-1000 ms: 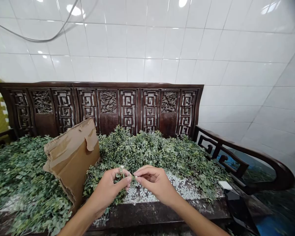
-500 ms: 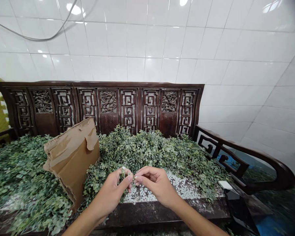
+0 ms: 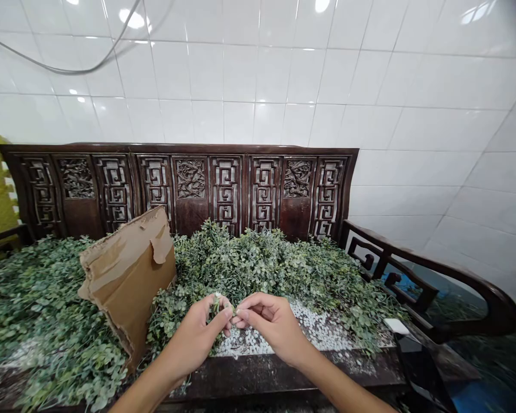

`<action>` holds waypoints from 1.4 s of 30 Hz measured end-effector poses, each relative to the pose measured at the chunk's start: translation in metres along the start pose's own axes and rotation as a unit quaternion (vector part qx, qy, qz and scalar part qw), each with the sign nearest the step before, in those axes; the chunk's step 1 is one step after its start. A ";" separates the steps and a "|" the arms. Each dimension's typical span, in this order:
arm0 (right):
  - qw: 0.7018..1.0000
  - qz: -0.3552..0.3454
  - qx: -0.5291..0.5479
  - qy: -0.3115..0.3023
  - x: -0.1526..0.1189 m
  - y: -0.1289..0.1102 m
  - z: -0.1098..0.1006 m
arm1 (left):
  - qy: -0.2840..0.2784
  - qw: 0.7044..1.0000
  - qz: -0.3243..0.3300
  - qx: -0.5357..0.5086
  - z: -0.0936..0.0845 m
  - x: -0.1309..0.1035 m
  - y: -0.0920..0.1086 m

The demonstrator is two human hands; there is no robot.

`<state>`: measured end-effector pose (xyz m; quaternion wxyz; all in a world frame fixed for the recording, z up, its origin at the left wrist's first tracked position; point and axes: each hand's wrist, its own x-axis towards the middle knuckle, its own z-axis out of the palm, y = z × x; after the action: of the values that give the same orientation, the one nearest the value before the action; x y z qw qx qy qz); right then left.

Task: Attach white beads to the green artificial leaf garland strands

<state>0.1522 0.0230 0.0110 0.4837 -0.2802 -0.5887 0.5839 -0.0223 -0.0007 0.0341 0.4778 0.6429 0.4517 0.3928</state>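
Observation:
My left hand (image 3: 200,332) is closed in a pinch around a small green artificial plant sprig (image 3: 217,304) with a whitish tip that shows above the fingers. Opposite it, my right hand (image 3: 273,327) is pinched too, its fingertips meeting those of the left at the sprig's other end. Whatever sits between the right thumb and forefinger is too small to make out. Behind both hands rises a heap of green artificial sprigs (image 3: 258,261). Many tiny white pieces (image 3: 322,330) lie scattered on the seat below and beside my right hand.
A torn cardboard panel (image 3: 133,281) stands upright at left, with another heap of greenery (image 3: 47,298) beyond it. The dark carved wooden bench (image 3: 189,209) backs onto a tiled wall. At right are its armrest (image 3: 468,281), a black phone-like object (image 3: 423,367) and a white block (image 3: 396,326).
The right fingertips have come slightly closer to the left ones and now touch around the sprig. The whole view has shifted a little; the surroundings are otherwise the same.

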 end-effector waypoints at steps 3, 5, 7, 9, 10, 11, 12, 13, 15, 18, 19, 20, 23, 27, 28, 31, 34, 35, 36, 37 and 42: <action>1.000 0.005 0.001 0.004 0.000 0.000 0.001 | 0.002 1.000 -0.001 -0.004 0.000 0.001 0.000; 1.000 0.006 0.001 0.004 0.001 0.000 0.000 | 0.003 1.000 0.001 -0.004 0.000 0.001 -0.001; 1.000 0.007 0.002 0.004 0.001 0.000 0.000 | 0.005 1.000 0.004 -0.001 -0.001 0.002 -0.001; 1.000 0.006 0.004 0.002 0.001 0.000 -0.001 | 0.004 1.000 0.010 0.003 -0.001 0.003 -0.002; 1.000 0.005 0.005 0.001 0.001 0.001 -0.001 | 0.003 1.000 0.012 0.005 -0.001 0.003 -0.002; 1.000 0.005 0.006 0.001 0.000 0.001 -0.001 | 0.002 1.000 0.013 0.007 -0.001 0.003 -0.002; 1.000 0.005 0.007 0.001 0.000 0.002 -0.001 | 0.001 1.000 0.014 0.009 -0.001 0.003 -0.002; 1.000 0.006 0.009 0.003 0.000 0.002 0.000 | 0.000 1.000 0.015 0.010 -0.001 0.003 -0.003; 1.000 0.007 0.013 0.005 0.000 0.003 0.000 | -0.001 1.000 0.017 0.014 -0.001 0.002 -0.003; 1.000 0.008 0.019 0.006 0.001 0.004 0.000 | -0.001 1.000 0.021 0.022 -0.001 0.001 -0.003; 1.000 0.008 0.020 0.006 0.001 0.004 0.000 | -0.001 0.999 0.023 0.028 -0.001 0.002 -0.003; 1.000 0.009 0.019 0.006 0.001 0.004 0.000 | 0.000 0.999 0.027 0.034 -0.001 0.002 -0.004; 1.000 0.010 0.004 0.000 0.001 0.002 0.000 | 0.013 0.998 0.026 0.061 0.000 0.002 -0.006; 1.000 0.010 -0.005 0.006 0.000 0.001 0.002 | 0.041 0.995 0.020 0.085 0.004 0.001 -0.010; 1.000 0.008 -0.003 0.013 0.000 0.002 0.003 | 0.049 0.995 0.023 0.085 0.006 0.000 -0.011; 0.999 -0.005 -0.001 0.041 0.000 0.006 0.008 | 0.082 0.994 0.033 0.071 0.011 0.001 -0.015; 0.996 -0.024 -0.002 0.084 0.000 0.012 0.015 | 0.121 0.991 0.040 0.038 0.016 0.003 -0.017; 0.995 -0.030 0.000 0.098 0.000 0.014 0.018 | 0.134 0.990 0.040 0.029 0.018 0.004 -0.017; 0.993 -0.036 0.003 0.111 -0.001 0.016 0.020 | 0.146 0.988 0.041 0.023 0.019 0.005 -0.017; 0.992 -0.041 0.007 0.122 -0.001 0.017 0.022 | 0.158 0.986 0.041 0.018 0.021 0.005 -0.017; 0.987 -0.053 0.014 0.152 -0.002 0.020 0.030 | 0.206 0.978 0.031 -0.005 0.028 0.003 -0.016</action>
<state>0.1218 0.0119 -0.0038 0.6017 -0.3274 -0.5144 0.5160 0.0016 -0.0025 0.0127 0.3652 0.5601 0.5180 0.5334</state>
